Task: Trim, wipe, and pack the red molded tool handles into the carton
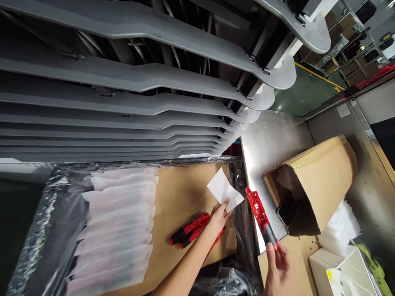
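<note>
My left hand (219, 218) pinches a white sheet of thin foam or paper (224, 190) above a brown cardboard sheet (197, 193). My right hand (277, 269) grips the black handle end of a red-and-black tool part (261, 213), whose red ribbed end points up and away. Beneath my left wrist, more red-and-black tool parts (189, 231) lie on the cardboard. Their lower portions are partly hidden by my left hand and forearm. To the left, a stack of white translucent sleeves (115, 222) lies in overlapping rows.
Clear plastic film (243, 197) lines the bin around the cardboard. To the right, an open cardboard box (308, 189) lies on its side on a steel table (271, 152). Grey metal rack arms (123, 78) project overhead. A white bin (342, 271) stands at lower right.
</note>
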`<state>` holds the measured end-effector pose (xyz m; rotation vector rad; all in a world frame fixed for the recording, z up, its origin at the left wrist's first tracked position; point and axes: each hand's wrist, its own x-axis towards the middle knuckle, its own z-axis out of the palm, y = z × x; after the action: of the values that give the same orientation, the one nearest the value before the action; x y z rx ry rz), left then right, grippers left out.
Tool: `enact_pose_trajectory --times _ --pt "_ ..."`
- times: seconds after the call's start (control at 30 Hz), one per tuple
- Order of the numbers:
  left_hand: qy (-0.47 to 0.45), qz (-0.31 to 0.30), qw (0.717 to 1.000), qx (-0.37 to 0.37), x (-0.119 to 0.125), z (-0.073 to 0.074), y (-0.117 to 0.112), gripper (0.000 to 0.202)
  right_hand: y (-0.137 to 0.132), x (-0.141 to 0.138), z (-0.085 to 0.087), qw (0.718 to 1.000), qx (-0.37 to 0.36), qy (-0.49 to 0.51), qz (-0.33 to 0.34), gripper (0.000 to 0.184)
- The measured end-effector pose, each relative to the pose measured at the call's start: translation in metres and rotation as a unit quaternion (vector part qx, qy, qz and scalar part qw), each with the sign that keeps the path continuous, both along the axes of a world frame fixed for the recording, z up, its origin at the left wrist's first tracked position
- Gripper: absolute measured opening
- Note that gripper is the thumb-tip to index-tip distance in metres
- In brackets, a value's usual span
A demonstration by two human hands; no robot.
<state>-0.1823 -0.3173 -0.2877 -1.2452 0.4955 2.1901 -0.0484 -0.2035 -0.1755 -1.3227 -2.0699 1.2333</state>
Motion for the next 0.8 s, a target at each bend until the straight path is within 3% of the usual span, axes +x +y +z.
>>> enact_pose_trajectory --times 0.07,0.13,0.27,0.37,0.6,0.8 --pt "-0.009 0.013 1.000 -0.013 -0.004 0.010 0.004 0.006 0.002 0.018 -0.007 1.000 0.000 0.008 -0.023 0.053" --pt "-0.005 0.028 1.000 -0.011 -0.006 0.022 0.005 0.006 -0.003 0.028 -0.012 1.000 -0.004 0.001 0.001 0.052" --pt "0.019 0.039 0.999 0.016 -0.008 0.044 0.001 0.025 -0.014 0.032 -0.013 0.999 0.026 -0.030 0.019 0.053" --pt "0.041 0.033 0.998 0.031 -0.008 0.051 -0.001 0.028 -0.016 0.031 -0.010 0.997 0.047 -0.050 0.021 0.053" --pt "0.024 0.019 1.000 -0.008 -0.004 0.041 -0.003 0.018 -0.010 0.038 0.000 0.999 0.042 -0.010 -0.004 0.052" --pt "0.029 -0.005 0.999 -0.035 -0.003 0.036 -0.004 0.027 -0.012 0.040 0.009 0.994 0.104 -0.043 0.015 0.059"
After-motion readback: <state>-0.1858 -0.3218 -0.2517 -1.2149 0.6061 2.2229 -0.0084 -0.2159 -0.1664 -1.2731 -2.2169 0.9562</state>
